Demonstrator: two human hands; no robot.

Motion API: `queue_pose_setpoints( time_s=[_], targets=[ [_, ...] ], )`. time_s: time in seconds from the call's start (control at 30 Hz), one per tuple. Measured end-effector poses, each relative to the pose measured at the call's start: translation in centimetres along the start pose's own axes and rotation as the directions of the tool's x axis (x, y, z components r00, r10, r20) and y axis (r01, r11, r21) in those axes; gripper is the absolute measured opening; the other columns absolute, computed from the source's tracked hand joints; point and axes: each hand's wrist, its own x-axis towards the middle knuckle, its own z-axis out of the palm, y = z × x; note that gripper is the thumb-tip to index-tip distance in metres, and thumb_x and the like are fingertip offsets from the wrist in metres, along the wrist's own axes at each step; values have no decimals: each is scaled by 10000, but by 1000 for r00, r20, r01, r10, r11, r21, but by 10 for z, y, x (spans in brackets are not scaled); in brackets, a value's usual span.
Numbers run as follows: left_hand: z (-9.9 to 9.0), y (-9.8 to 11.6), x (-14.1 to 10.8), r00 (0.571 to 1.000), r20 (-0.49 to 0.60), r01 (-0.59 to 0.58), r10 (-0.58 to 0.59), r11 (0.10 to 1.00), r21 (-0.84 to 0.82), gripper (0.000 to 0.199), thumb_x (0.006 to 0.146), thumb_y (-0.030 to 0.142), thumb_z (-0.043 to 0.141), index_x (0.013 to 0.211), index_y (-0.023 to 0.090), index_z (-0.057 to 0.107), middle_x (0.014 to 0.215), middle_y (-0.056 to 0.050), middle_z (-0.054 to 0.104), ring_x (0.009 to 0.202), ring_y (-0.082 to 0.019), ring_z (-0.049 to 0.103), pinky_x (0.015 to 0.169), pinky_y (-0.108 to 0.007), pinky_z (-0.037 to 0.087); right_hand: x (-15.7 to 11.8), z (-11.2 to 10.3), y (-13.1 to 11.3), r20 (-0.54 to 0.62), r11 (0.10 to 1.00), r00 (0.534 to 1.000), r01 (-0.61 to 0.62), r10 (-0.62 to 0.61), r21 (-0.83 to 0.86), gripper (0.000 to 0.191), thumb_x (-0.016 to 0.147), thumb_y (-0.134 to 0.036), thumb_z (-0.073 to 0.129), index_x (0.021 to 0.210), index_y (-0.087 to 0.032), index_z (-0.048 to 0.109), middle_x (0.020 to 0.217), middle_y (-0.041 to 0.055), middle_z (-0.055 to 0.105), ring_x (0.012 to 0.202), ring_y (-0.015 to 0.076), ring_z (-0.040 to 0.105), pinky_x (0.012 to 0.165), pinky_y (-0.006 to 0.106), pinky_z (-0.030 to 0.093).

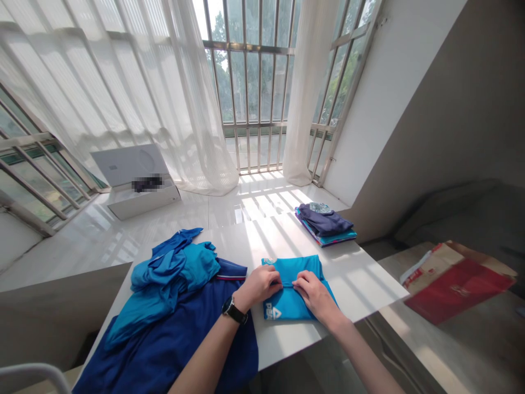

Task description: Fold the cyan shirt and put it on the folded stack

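We find the left grip (260, 285) and right grip (314, 293) pressed together on a folded turquoise jersey (287, 306), pinch unclear — one folded stack (326, 230) at 1 o'clock; a rumpled blue heap (164, 323) remains at 10.

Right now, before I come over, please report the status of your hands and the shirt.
Left hand, right hand: fingers on folded blue shirt. Navy polo shirt lying beside, not in the way.

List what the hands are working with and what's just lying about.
Working with:
left hand
right hand
folded turquoise jersey
heap of unfolded blue garments
stack of folded clothes

Lying about:
open white box
red paper packaging
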Motion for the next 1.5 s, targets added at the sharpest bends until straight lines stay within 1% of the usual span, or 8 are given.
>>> queue_pose_setpoints(
  time_s=[0.2,0.3,0.43,0.57,0.7,0.87,1.23,1.5],
  targets=[
    [4,22,1,999,-41,-12,22,973,228,127,985,295,562,960,191,631,957,-62,635,909,-232,579,834,-371,463,-4,9,1,-96,1000,995,-1,-2,-27,231,990,-213,474,891,-213,682,984,78,668,902,220,620,831,371,561],
    [11,29,2,998,-48,-26,37,974,224,155,1011,318,525,1055,203,619,1013,-59,638,919,-230,571,813,-366,459,-5,13,2,-86,999,996,-7,4,-35,244,1000,-224,461,914,-211,689,971,81,681,895,221,624,818,373,566],
    [22,28,4,997,-73,14,1,978,207,231,1048,292,439,988,218,649,936,-43,635,885,-212,564,773,-347,445,-7,8,7,-23,999,1000,3,-4,-46,234,991,-236,477,960,-228,709,949,73,693,886,225,631,818,384,562],
    [28,24,4,996,-92,24,-8,984,178,291,1060,311,408,957,216,662,903,-45,622,870,-204,553,764,-342,432,-12,-1,24,14,1000,1000,-8,8,-28,241,960,-223,502,1063,-242,719,1046,78,710,947,231,656,864,386,562],
    [26,24,4,998,-69,23,-10,980,199,295,1062,300,399,932,214,650,918,-44,621,861,-204,536,757,-349,421,-19,0,36,-24,996,995,-92,92,2,269,964,-275,491,1084,-234,728,1085,91,707,970,238,671,879,386,569],
    [23,27,6,999,-40,27,-20,984,177,310,1067,296,371,946,211,644,914,-52,612,847,-209,534,756,-356,425,-21,8,33,-114,989,983,-143,147,41,279,968,-298,462,1027,-249,731,1019,78,710,956,243,663,875,393,563],
    [25,26,6,999,-32,28,-22,974,223,291,1066,279,349,1006,209,626,917,-54,615,836,-215,547,758,-350,428,-19,9,28,-156,990,978,-142,139,-12,285,988,-305,458,912,-239,725,922,76,687,879,253,632,824,408,527],
    [25,27,5,998,-58,30,-18,978,206,253,1055,285,395,1016,214,634,921,-51,616,841,-219,554,752,-354,433,-26,14,21,-225,980,964,-171,145,-100,345,1029,-349,408,986,-227,727,1044,91,717,971,265,668,819,411,482]
  ],
)
